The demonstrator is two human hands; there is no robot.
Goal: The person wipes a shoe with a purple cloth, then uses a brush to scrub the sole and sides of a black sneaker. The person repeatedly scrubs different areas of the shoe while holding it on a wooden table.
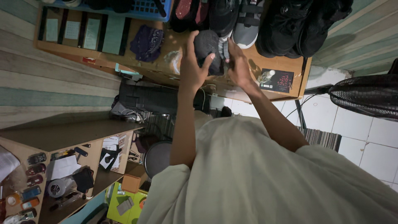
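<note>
while both hands grip dark grey knitted shoe (207, 45) over wooden shelf (166, 62), left hand (191, 68) fingers curl around side, right hand (238, 64) pinches tongue; judged handling step, steady hold needed.

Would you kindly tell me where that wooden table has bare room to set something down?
On the wooden table, bare wood lies between the purple cloth and the dark grey shoe held in both hands, though narrow. The far edge is crowded with black shoes and a blue basket.

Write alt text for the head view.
Both hands, left hand and right hand, hold a dark grey shoe over a wooden desk, with black shoes and a blue basket behind.
</note>
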